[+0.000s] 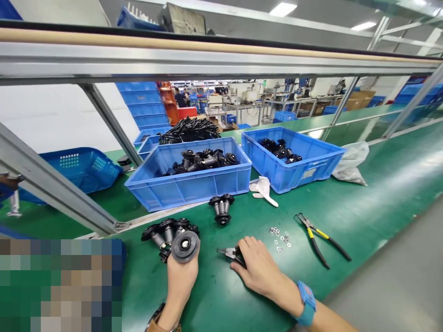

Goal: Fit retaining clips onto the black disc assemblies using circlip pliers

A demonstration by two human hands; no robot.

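Observation:
My left hand (182,276) is wrapped round a black flanged roller (186,244), its round end turned up toward me and a pale core in the centre. Just beyond it several similar rollers (168,230) lie in a cluster on the green table. My right hand (258,265) grips a pair of small pliers (229,252), jaws pointing left toward the roller; the handles are mostly hidden under my fingers. To the right of that hand lie several small metal rings (282,238). Farther right rests a second pair of pliers (316,240) with yellow and black handles.
Two blue bins (194,186) (304,170) holding black parts stand at the back. More rollers (221,210) sit before the left bin. A white glove (265,189) and a clear plastic bag (351,161) lie nearby. A metal frame post (58,180) slants at left.

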